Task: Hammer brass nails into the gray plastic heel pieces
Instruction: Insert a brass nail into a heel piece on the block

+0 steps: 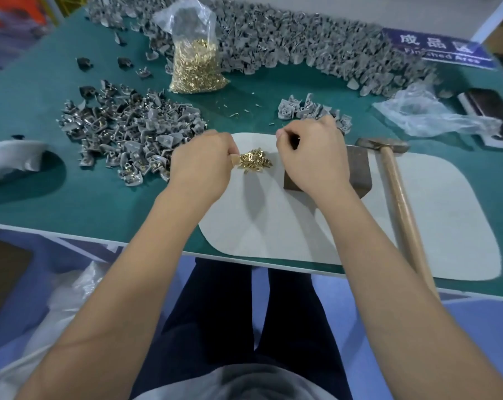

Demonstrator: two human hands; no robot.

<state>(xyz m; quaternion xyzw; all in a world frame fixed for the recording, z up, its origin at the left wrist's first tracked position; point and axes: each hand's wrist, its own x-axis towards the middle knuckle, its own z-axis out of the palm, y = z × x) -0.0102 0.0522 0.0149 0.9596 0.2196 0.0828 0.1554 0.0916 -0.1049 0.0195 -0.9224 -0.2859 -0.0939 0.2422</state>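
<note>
Dark-trousered lap [244, 313], then left hand [204, 160] fingers curled at brass nails [254, 162], right hand [310, 153] pinching a nail.

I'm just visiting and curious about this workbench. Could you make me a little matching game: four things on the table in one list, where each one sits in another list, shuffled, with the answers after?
Things:
1. hammer
2. bag of brass nails
3. loose brass nails
4. blue sign

Places:
A. small heap on the white mat, between the two hands
B. standing upright on the green table, far side
C. far right corner, beside the long gray pile
D. lying on the mat's right side, handle toward the person

Pairs: 1-D, 2-B, 3-A, 4-C
</note>
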